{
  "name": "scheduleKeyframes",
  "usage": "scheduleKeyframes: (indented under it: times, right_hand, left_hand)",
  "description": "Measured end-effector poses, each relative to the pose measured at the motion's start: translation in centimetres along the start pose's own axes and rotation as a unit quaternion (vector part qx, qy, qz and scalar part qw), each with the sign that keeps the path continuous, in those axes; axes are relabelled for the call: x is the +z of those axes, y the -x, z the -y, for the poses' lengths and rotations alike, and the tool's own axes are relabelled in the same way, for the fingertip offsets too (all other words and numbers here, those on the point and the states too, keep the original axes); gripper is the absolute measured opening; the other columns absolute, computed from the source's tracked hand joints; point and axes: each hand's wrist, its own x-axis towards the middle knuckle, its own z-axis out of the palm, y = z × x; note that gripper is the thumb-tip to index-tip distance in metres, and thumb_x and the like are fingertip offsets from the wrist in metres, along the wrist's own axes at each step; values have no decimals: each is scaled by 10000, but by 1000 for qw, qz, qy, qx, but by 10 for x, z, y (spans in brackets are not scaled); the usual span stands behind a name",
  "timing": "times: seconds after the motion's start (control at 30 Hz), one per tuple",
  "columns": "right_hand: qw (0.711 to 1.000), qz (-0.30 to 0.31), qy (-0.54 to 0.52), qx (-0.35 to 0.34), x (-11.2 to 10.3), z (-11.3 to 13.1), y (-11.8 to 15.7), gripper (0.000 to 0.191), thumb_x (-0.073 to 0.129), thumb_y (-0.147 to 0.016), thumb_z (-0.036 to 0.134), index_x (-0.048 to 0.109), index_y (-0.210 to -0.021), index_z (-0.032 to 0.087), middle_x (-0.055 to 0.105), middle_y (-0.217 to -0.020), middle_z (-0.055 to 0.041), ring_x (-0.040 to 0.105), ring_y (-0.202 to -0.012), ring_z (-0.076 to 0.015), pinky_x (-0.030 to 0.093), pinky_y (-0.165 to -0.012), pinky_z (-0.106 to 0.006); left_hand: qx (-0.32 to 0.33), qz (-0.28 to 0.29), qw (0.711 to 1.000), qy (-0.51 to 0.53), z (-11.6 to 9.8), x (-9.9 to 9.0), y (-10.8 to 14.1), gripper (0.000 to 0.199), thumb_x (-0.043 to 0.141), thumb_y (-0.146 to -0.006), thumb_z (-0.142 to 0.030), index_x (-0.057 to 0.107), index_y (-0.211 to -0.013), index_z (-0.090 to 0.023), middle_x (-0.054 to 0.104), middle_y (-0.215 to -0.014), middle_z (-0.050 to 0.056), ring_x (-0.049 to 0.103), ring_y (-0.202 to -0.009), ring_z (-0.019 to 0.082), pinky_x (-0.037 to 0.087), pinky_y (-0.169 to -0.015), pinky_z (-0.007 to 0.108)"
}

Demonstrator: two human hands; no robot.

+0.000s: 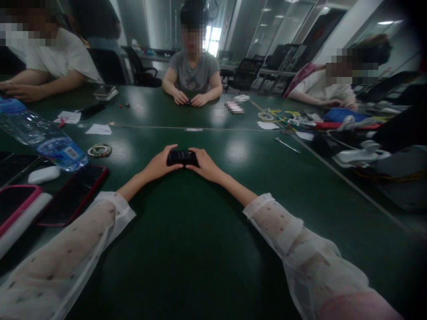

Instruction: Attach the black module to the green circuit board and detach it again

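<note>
Black, flat and oblong: small device [182, 157] resting on green table [187, 249], just above picture centre, long axis lying crosswise from 9 to 3 o'clock, broad face turned up; which end leads, impossible to tell. Clasped at both short ends: left hand [160, 163] wrapped round the 9 o'clock end with thumb along the near edge, right hand [205, 165] closed on the 3 o'clock end, fingers curled over the top. Forearms in sheer white dotted sleeves [100, 218] slanting in from 7 and 5 o'clock. Between them, toward 6 o'clock, a broad bare stretch of tabletop. Toward 12 o'clock, more open green up to a seam [193, 129] crossing the table, then a seated person's hands [190, 99] on another dark item at the far edge. At 3 o'clock, open room out to a metal tool [287, 145] lying well apart, with a white gadget [362, 154] and tangled cables [283, 116] beyond it near the right edge. At 9 o'clock, a coiled band [99, 150], then a water bottle [43, 135] on its side. At 8 o'clock, a red-cased phone [75, 193], a white earbud case [43, 174] and a pink-cased phone [16, 206] crowding the left edge. Paper scraps [98, 129] farther off at 10 o'clock.
</note>
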Motion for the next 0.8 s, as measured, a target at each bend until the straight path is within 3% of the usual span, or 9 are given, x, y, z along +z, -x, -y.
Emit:
scheduleKeyframes:
  times: [0.2,0.47,0.8]
  right_hand:
    - [999,-25,-25,-3,-1,-2,-1,623,728,-834,429,469,-1360,218,587,-1304,-151,541,-1188,-333,469,-1005,-584]
    - [987,-20,-156,26,-8,-10,-2,569,799,-764,400,541,-1243,236,617,-1242,-92,608,-1147,-279,505,-970,-512]
    - [981,-39,-185,40,-7,-11,-3,546,817,-746,376,557,-1202,227,633,-1204,-84,630,-1114,-263,528,-958,-496]
  left_hand:
    - [-4,23,996,86,12,0,-3,953,797,-723,-500,310,-1492,-215,481,-1473,164,532,-1308,329,432,-1090,500]
    - [15,37,997,73,8,-4,-3,875,799,-722,-464,384,-1457,-231,483,-1478,161,506,-1339,339,409,-1103,536]
    - [20,33,995,97,8,-4,-4,838,812,-708,-431,422,-1418,-221,558,-1405,159,559,-1286,335,441,-1075,548]
